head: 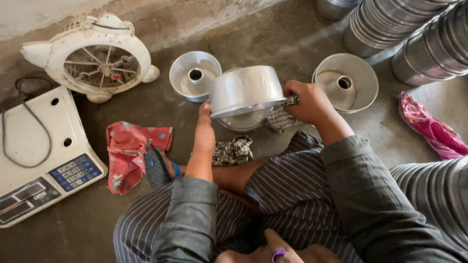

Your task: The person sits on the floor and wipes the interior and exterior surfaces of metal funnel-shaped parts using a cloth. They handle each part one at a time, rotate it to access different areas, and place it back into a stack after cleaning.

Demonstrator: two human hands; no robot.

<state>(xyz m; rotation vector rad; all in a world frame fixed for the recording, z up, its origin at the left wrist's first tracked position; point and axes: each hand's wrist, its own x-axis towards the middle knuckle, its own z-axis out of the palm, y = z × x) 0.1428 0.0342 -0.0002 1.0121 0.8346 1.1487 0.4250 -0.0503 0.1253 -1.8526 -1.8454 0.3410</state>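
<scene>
An aluminium pot (246, 90) sits tilted on its side just above centre, its rim facing down toward the person, held between both hands over a second metal vessel (242, 122) that shows only as a curved edge beneath it. The left hand (205, 127) lies flat and open against the pot's rim at 9 o'clock, fingers straight, pressing rather than gripping. The right hand (308, 101) is clenched on the rim at 3 o'clock, pinching a checked cloth (282, 116) against the metal.

More checked fabric (233, 150) lies bunched at 6 o'clock of the pot, against the person's knee. 2 tube pans stand open side up on the concrete floor (161, 104): 1 tube pan (194, 75) at 10 o'clock, just beside the pot, and a larger tube pan (347, 82) at 3 o'clock, near the right hand. Bare floor runs between them and toward 12 o'clock.

At 8 o'clock lies a red spotted cloth (129, 153) beside a dark sandal (157, 168). Far out at 9 o'clock sits a white weighing scale (36, 146) with a blue keypad panel and a dark display strip on its front edge. A white fan (97, 56) stands at 10 o'clock. Stacks of metal pots (409, 29) crowd 2 o'clock, and a pink cloth (431, 129) lies at 3 o'clock, well apart.
</scene>
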